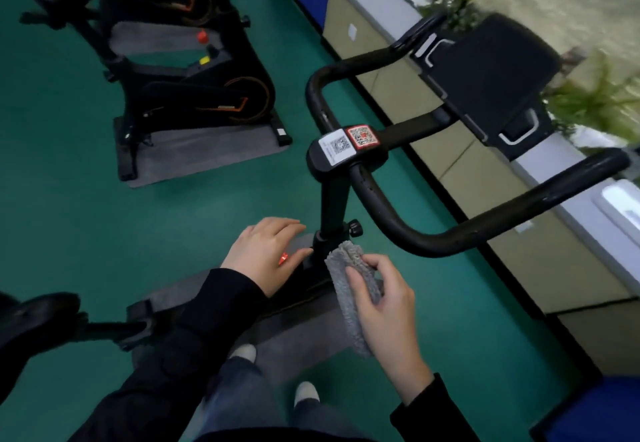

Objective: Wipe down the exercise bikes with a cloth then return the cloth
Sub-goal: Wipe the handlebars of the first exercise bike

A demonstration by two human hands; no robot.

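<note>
A black exercise bike stands right in front of me, its curved handlebar (408, 234) sweeping from upper left to right, with two QR stickers on the stem clamp (346, 145) and a dark console (491, 78) beyond. My right hand (384, 313) is shut on a folded grey cloth (346, 268), held just below the handlebar post (334, 206). My left hand (266, 253) hovers with fingers apart beside the post's base, holding nothing. A second black bike (194, 92) with orange trim stands at upper left on a grey mat.
Green floor surrounds the bikes. A beige low cabinet (450, 151) with plants on top runs along the right side. A bike saddle (34, 317) pokes in at lower left. My shoes (304, 393) stand on the grey mat under the near bike.
</note>
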